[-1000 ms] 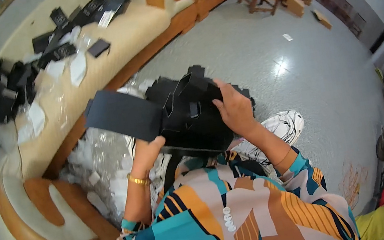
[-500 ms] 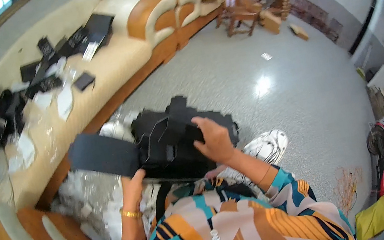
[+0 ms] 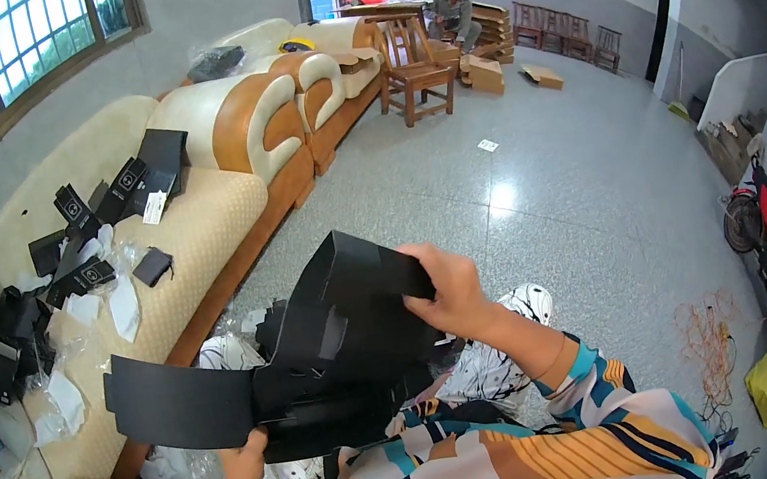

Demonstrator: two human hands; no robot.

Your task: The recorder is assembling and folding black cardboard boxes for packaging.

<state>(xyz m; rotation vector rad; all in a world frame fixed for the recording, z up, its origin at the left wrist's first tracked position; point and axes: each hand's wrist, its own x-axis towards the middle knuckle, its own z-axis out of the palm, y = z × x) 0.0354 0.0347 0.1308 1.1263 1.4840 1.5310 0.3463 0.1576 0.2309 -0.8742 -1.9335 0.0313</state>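
Note:
A black cardboard box point(image 3: 328, 391), partly unfolded, is held over my lap, with a wide flap point(image 3: 182, 400) sticking out to the left. My left hand point(image 3: 246, 463) grips its lower edge near the base of that flap, thumb on top and fingers hidden underneath. On the right, my right hand point(image 3: 453, 291) pinches the raised panel point(image 3: 347, 296) by its edge, fingers behind and thumb in front. More black cardboard point(image 3: 268, 328) shows behind the box, above my legs.
To the left, a cream sofa point(image 3: 215, 202) bears several black boxes point(image 3: 0, 339), white paper point(image 3: 124, 308) and clear plastic. Plastic wrapping point(image 3: 174, 472) lies by my legs. Farther off are a wooden chair point(image 3: 414, 72), a seated person point(image 3: 452, 10) and cardboard cartons point(image 3: 483, 76). Orange cord point(image 3: 709, 337) lies right.
The box has been tilted and spread, its right panel now standing higher in my right hand. My left hand has moved slightly down and left with the flap. The view has swung upward.

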